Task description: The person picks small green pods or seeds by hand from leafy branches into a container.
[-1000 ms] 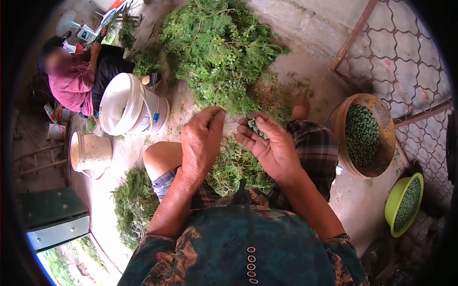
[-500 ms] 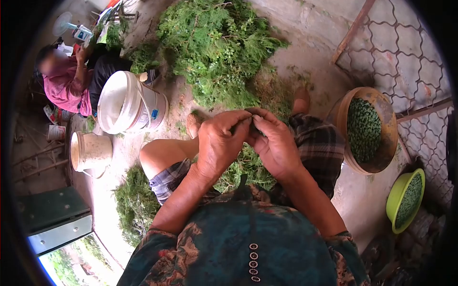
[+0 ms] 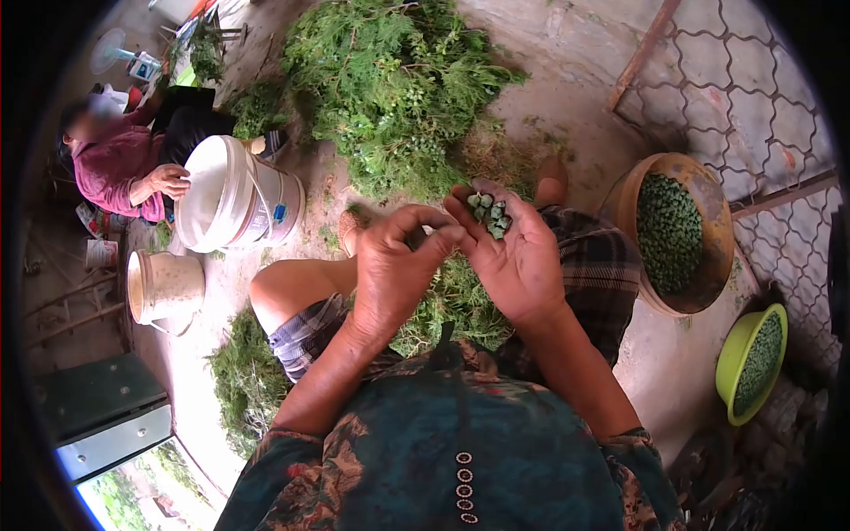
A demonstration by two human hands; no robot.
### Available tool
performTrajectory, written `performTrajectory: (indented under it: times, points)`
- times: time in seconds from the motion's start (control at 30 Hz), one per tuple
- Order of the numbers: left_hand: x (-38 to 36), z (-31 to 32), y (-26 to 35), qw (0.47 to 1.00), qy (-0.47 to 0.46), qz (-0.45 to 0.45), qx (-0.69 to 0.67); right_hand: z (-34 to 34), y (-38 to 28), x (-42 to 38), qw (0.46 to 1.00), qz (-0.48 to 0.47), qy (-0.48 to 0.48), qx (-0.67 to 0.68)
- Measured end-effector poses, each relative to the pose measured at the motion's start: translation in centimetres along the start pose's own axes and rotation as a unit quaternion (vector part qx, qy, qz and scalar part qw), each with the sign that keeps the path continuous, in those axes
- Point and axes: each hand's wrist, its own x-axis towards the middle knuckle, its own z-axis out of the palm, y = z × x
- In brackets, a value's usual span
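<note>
My right hand [image 3: 518, 265] is turned palm up above my lap, fingers curled around several small green seed cones [image 3: 489, 215] lying in it. My left hand [image 3: 398, 265] is beside it with thumb and fingers pinched together near the right hand's fingertips; anything between them is hidden. Beneath both hands, between my legs, lie green conifer sprigs [image 3: 456, 305]. A large heap of leafy conifer branches [image 3: 398, 97] with pale cones on it spreads on the floor beyond my feet.
At right stand a brown bucket [image 3: 627, 199] and a lime-green basin [image 3: 728, 376], both holding green cones. Wire mesh [image 3: 753, 115] rises behind them. On the left are a large white bucket [image 3: 288, 199], a smaller pail [image 3: 177, 285] and a seated person [image 3: 111, 168].
My right hand has opened upward, showing the cones, and my left hand has drawn slightly away from it. The other person's hand has come down to the large white bucket.
</note>
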Motion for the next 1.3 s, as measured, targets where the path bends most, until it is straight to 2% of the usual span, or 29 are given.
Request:
performTrajectory:
  times: [0.03, 0.13, 0.27, 0.33, 0.47, 0.63, 0.67, 0.73, 0.77, 0.83, 0.97, 1.0, 1.07, 1.1, 1.17, 1.2, 1.27, 1.3]
  points:
    - [-0.1, 0.5, 0.0, 1.000, 0.000, 0.000, 0.000, 0.1, 0.0, -0.1, 1.000, 0.001, 0.001, 0.002]
    - [-0.1, 1.8, -0.4, 0.991, 0.029, 0.088, 0.093, 0.0, 0.4, 0.0, 1.000, -0.007, -0.020, -0.015]
    - [0.1, 2.4, -0.3, 0.987, 0.053, 0.095, 0.120, 0.0, 0.8, -0.1, 0.999, -0.030, -0.034, -0.030]
    - [0.1, 2.3, -0.2, 0.998, 0.027, 0.024, 0.048, 0.2, 0.8, -0.1, 0.999, -0.027, -0.033, -0.018]
    - [0.0, 1.7, 0.4, 0.999, 0.011, -0.023, -0.026, -0.1, 0.4, -0.1, 0.999, -0.022, -0.045, 0.020]
    - [-0.3, 1.4, -0.2, 0.990, -0.111, 0.081, -0.020, 0.1, -0.1, -0.6, 0.999, -0.023, -0.031, 0.002]
    - [-0.1, 1.5, -0.5, 0.990, -0.112, 0.081, -0.020, 0.1, -0.1, -0.6, 0.999, -0.014, -0.033, 0.011]
    - [0.4, 1.8, -1.2, 0.984, -0.021, 0.170, 0.040, -0.1, 0.0, -0.4, 0.999, -0.013, -0.048, 0.006]
    - [0.6, 2.0, -1.0, 0.985, -0.022, 0.168, 0.040, -0.2, 0.1, -0.4, 0.998, -0.012, -0.064, -0.001]
    - [0.9, 2.1, -0.5, 0.953, 0.007, 0.233, 0.196, -0.3, 0.2, -0.3, 0.998, -0.014, -0.059, -0.028]
    - [1.0, 2.0, -0.5, 0.943, -0.011, 0.233, 0.238, -0.4, 0.3, -0.2, 0.997, -0.009, -0.020, -0.070]
    - [0.9, 2.1, -0.5, 0.944, -0.012, 0.231, 0.237, -0.6, 0.3, -0.2, 0.997, -0.009, -0.018, -0.070]
    - [0.8, 2.1, -0.5, 0.969, -0.008, 0.160, 0.189, -0.7, 0.3, -0.1, 0.999, 0.002, -0.031, -0.029]
    - [0.8, 2.1, -0.5, 0.969, -0.007, 0.160, 0.190, -0.6, 0.2, -0.1, 0.999, 0.003, -0.032, -0.029]
    - [0.8, 2.2, -0.4, 0.997, -0.004, 0.080, -0.010, -0.2, -0.1, -0.4, 1.000, 0.008, 0.025, -0.001]
    - [0.8, 2.1, -0.1, 0.997, -0.003, 0.080, -0.010, -0.3, -0.1, -0.4, 1.000, 0.008, 0.025, -0.002]
    - [0.8, 1.7, 0.6, 0.980, -0.056, -0.047, -0.185, -0.7, 0.0, -0.5, 1.000, 0.004, 0.021, 0.000]
    - [0.9, 1.6, 0.5, 0.980, -0.055, -0.046, -0.185, -0.6, 0.2, -0.6, 1.000, 0.004, 0.021, 0.000]
